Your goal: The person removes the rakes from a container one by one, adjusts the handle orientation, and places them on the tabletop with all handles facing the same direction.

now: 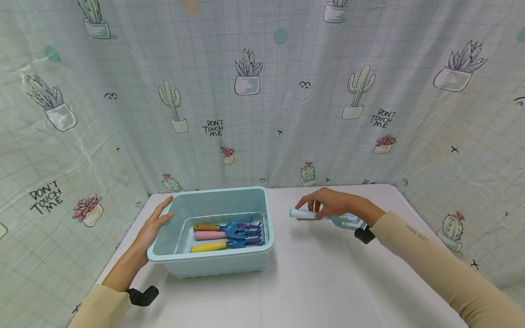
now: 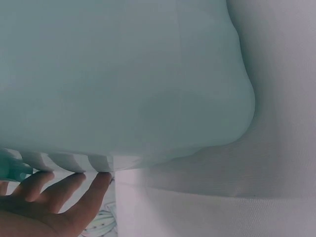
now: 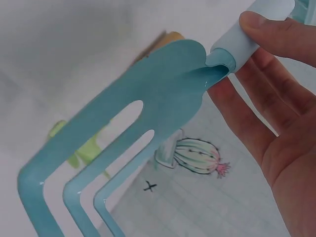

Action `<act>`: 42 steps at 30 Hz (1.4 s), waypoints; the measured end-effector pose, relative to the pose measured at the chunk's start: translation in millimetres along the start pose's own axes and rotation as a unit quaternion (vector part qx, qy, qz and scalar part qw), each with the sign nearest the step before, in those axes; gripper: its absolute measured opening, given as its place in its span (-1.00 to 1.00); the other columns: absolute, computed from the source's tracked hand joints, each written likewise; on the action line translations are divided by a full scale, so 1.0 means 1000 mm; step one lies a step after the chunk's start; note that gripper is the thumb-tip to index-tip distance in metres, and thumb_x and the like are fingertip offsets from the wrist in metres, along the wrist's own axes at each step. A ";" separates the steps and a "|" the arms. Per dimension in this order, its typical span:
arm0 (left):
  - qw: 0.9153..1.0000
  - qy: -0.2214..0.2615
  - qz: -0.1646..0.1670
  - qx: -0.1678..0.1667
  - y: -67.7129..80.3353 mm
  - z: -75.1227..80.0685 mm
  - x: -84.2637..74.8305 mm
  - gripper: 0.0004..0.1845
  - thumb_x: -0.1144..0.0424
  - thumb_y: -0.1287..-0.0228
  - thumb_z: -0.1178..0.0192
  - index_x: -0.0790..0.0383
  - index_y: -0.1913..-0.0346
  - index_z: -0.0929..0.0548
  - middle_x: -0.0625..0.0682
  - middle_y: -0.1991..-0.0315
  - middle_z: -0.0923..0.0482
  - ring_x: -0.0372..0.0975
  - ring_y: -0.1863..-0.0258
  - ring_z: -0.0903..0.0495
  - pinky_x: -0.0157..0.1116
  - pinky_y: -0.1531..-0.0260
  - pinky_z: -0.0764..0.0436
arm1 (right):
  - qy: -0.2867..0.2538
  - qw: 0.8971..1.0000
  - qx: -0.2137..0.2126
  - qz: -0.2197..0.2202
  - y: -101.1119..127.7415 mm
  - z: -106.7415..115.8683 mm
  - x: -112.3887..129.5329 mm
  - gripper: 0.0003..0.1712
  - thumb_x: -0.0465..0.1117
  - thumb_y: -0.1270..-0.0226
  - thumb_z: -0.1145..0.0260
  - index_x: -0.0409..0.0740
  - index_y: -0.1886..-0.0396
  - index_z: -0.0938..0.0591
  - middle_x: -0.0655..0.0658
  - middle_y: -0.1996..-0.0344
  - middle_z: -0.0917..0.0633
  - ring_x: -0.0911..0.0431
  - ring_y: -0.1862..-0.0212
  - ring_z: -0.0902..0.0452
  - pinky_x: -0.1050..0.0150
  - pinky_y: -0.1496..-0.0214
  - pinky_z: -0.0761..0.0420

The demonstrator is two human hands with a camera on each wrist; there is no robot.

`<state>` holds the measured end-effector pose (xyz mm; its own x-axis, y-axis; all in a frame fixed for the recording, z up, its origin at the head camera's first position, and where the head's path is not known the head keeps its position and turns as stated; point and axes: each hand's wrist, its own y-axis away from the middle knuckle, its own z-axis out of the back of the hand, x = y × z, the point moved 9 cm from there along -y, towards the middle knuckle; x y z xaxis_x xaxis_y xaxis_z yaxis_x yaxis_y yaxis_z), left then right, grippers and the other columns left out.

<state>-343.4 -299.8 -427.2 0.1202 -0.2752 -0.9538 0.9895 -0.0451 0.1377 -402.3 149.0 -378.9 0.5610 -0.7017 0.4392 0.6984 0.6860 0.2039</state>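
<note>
Pale-blue rake [image 1: 328, 217] sits pinched in the right hand [image 1: 330, 203]; the left hand [image 1: 153, 224], fingers straight, touches the bin [image 1: 268, 218].

Left hand [image 1: 152, 226] lies flat with fingers [image 2: 74, 185] straight; right hand [image 1: 328, 203] curls its fingers [image 3: 276, 37], pinching.

A right hand [image 1: 328, 203] covers the middle of a pale blue hand rake [image 3: 148, 123], leaving only its handle tip and prongs visible from above; at the wrist, the prong ends run off the lower edge. The storage bin [image 2: 123, 74] fills the left-wrist view as a blur, its rim cut off, the left hand [image 2: 44, 207] only partly in frame
</note>
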 end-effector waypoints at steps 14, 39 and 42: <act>1.000 0.002 0.002 -0.001 -0.001 0.001 0.001 -0.30 -0.03 -0.69 0.21 -0.34 -0.68 0.27 0.02 -0.73 0.40 0.23 -0.68 0.21 0.36 -0.50 -0.07 | -0.038 0.999 0.016 0.034 -0.001 -0.048 -0.016 -0.35 -0.50 -0.23 -0.44 0.01 -0.31 -0.64 -0.16 0.04 -0.73 0.00 0.07 -0.70 0.32 0.06 -0.68; 1.000 -0.002 0.000 -0.006 -0.002 0.001 0.002 -0.29 -0.07 -0.68 0.19 -0.35 -0.68 0.26 0.03 -0.73 0.38 0.25 -0.67 0.16 0.35 -0.48 -0.12 | -0.038 0.999 -0.011 0.023 -0.001 -0.079 -0.030 -0.40 -0.47 -0.18 -0.48 0.11 -0.19 -0.73 0.02 0.17 -0.74 0.16 0.14 -0.67 0.31 0.10 -0.67; 1.000 -0.002 0.000 -0.005 -0.001 0.001 0.002 -0.30 -0.07 -0.68 0.19 -0.36 -0.68 0.26 0.03 -0.73 0.37 0.25 -0.67 0.16 0.35 -0.48 -0.13 | -0.055 0.998 -0.010 0.026 -0.001 -0.080 -0.032 -0.40 -0.47 -0.18 -0.47 0.09 -0.19 -0.73 0.01 0.18 -0.73 0.17 0.15 -0.65 0.32 0.10 -0.65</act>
<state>-344.7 -301.4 -428.5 0.1205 -0.2785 -0.9528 0.9902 -0.0347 0.1354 -385.5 155.7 -463.3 0.5449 -0.6396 0.5422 0.6793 0.7158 0.1618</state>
